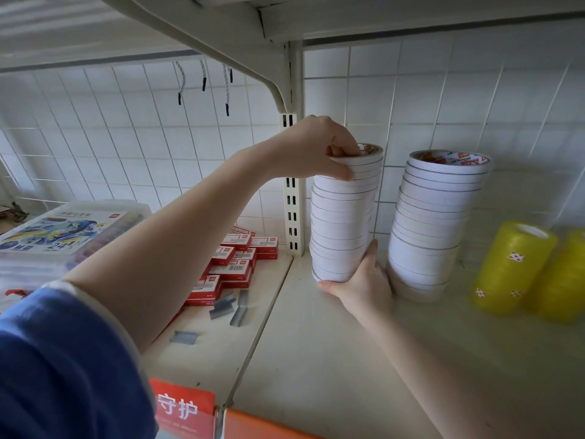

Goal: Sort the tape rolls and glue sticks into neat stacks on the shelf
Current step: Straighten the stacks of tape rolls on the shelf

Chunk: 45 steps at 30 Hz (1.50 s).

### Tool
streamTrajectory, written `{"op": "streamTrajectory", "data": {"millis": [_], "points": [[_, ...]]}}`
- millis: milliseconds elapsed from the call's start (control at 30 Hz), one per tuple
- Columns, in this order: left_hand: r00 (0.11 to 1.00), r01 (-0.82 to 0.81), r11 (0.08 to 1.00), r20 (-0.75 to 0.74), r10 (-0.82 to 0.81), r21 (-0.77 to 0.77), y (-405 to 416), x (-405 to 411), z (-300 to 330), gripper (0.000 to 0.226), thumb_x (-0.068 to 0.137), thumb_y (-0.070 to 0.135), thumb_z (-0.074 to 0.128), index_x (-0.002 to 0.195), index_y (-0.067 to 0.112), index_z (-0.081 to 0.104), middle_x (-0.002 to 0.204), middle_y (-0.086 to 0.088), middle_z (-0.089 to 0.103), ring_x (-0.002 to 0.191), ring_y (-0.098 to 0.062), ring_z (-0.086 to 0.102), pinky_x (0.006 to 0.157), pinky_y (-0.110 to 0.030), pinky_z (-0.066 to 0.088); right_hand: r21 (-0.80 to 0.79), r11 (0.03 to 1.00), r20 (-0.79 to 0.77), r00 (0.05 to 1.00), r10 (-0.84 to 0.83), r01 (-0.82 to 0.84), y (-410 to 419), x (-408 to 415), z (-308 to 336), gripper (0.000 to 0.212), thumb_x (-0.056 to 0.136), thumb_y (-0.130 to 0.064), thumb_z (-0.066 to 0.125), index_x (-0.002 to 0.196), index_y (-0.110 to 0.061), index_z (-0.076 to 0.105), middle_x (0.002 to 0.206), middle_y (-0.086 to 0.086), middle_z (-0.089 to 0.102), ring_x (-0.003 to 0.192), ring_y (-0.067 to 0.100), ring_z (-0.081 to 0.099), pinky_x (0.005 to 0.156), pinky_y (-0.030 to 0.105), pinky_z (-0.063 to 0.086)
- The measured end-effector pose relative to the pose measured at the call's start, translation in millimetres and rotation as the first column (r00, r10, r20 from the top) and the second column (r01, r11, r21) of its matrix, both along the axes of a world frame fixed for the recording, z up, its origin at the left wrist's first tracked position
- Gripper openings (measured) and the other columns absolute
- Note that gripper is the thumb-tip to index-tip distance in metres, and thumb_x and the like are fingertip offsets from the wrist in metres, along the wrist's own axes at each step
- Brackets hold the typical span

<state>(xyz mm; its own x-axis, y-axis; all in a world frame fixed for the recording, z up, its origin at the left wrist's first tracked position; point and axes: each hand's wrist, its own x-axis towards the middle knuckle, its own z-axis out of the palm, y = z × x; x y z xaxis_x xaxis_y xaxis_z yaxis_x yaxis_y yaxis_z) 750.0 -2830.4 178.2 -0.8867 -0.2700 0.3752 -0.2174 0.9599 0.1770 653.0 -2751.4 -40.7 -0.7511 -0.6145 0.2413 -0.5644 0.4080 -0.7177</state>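
**Steadying a tall stack of white tape rolls**

Head view: a tall stack of white tape rolls (345,213) stands on the shelf (332,359) just right of the slotted upright (293,213). The left hand (316,150) grips its top rolls, fingers curled over the rim and thumb on the side. The right hand (361,280) cups the base, thumb up along the side. A second white stack (433,223) stands just beside it, uneven in places, with yellow tape rolls (512,267) further right. No glue sticks show.

The step in hand appears to be seating or squaring this stack. The next move likely calls for aligning the rolls while both hands hold, then letting go slowly so the stack does not tip.

Red staple boxes (234,264) and loose staples (234,308) lie on the left shelf section.
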Motion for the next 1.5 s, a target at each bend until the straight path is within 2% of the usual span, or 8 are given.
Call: {"op": "streamTrajectory", "data": {"millis": [133,633,767,867,1033,1200,1367,1500], "points": [[1.0,-0.006,1.0,-0.002,0.006,0.006,-1.5,-1.7,-1.2,0.026,0.08,0.023,0.07,0.106,0.022,0.069,0.096,0.011,0.066,0.087,-0.007,0.057,0.075,-0.015,0.041,-0.016,0.998,-0.009,0.998,-0.055,0.055,-0.9,8.1,4.3,0.128,0.057,-0.05,0.082,0.15,-0.014,0.002,0.125,0.011,0.05,0.117,0.028,0.047,0.09,0.035,0.04],[1.0,0.005,1.0,-0.016,-0.005,0.025,-3.5,-2.1,-1.4,0.027,0.079,0.022,0.071,0.106,0.024,0.069,0.086,0.023,0.06,0.078,0.003,0.054,0.068,-0.003,0.037,-0.05,0.998,-0.006,0.999,-0.049,0.049,-2.1,8.8,-1.3,0.115,0.063,-0.044,0.081,0.146,-0.008,0.01,0.122,0.006,0.055,0.112,0.028,0.051,0.073,0.03,0.037],[1.0,0.004,1.0,-0.004,-0.003,0.021,-3.9,-3.5,-1.5,0.026,0.079,0.023,0.071,0.105,0.024,0.069,0.085,0.023,0.059,0.077,0.004,0.054,0.066,-0.001,0.036,-0.038,0.998,0.07,0.996,-0.055,0.058,-3.8,6.5,1.1,0.08,0.059,-0.047,0.081,0.116,-0.016,0.035,0.105,0.003,0.061,0.097,0.028,0.057,0.064,0.028,0.035],[1.0,0.003,1.0,-0.013,-0.003,0.019,-3.3,-4.3,-1.5,0.026,0.079,0.023,0.07,0.105,0.024,0.069,0.092,0.016,0.064,0.082,-0.002,0.055,0.069,-0.008,0.039,-0.041,0.998,0.097,0.995,-0.037,0.041,-3.3,5.4,0.4,0.066,0.061,-0.046,0.079,0.105,-0.018,0.038,0.101,0.0,0.06,0.092,0.027,0.057,0.063,0.029,0.036],[1.0,-0.002,1.0,-0.019,0.003,0.029,-3.3,-3.0,-3.6,0.025,0.079,0.023,0.07,0.105,0.025,0.069,0.083,0.024,0.06,0.082,-0.002,0.055,0.066,-0.005,0.038,-0.122,0.992,0.111,0.994,-0.014,0.028,-5.5,3.7,-2.0,0.084,0.056,-0.047,0.082,0.116,-0.013,0.035,0.105,0.005,0.058,0.099,0.029,0.055,0.067,0.031,0.038],[1.0,0.005,1.0,-0.001,-0.005,0.012,-1.1,-2.5,-1.0,0.026,0.081,0.022,0.069,0.106,0.024,0.069,0.092,0.016,0.063,0.088,-0.006,0.055,0.072,-0.01,0.039,-0.335,0.942,0.172,0.985,0.026,0.034,-9.7,6.9,6.1,0.125,0.054,-0.041,0.087,0.148,-0.011,0.011,0.14,0.008,0.04,0.13,0.026,0.036,0.102,0.038,0.036],[1.0,0.007,1.0,0.015,-0.007,0.004,-0.8,-3.2,-0.1,0.025,0.081,0.022,0.068,0.106,0.021,0.069,0.093,0.013,0.062,0.089,-0.007,0.056,0.071,-0.01,0.039,-0.426,0.904,0.15,0.988,0.02,0.047,-19.1,17.5,5.8,0.125,0.053,-0.038,0.088,0.149,-0.013,0.011,0.146,0.007,0.033,0.133,0.023,0.032,0.106,0.042,0.034],[1.0,0.009,1.0,0.027,-0.009,-0.008,-2.3,-2.8,1.0,0.024,0.082,0.022,0.068,0.106,0.021,0.069,0.092,0.013,0.063,0.086,-0.006,0.055,0.071,-0.009,0.038,-0.472,0.879,0.17,0.985,0.023,0.061,-21.7,16.0,6.6,0.098,0.056,-0.033,0.086,0.137,-0.017,0.033,0.128,-0.002,0.049,0.12,0.021,0.044,0.089,0.035,0.042]]}}
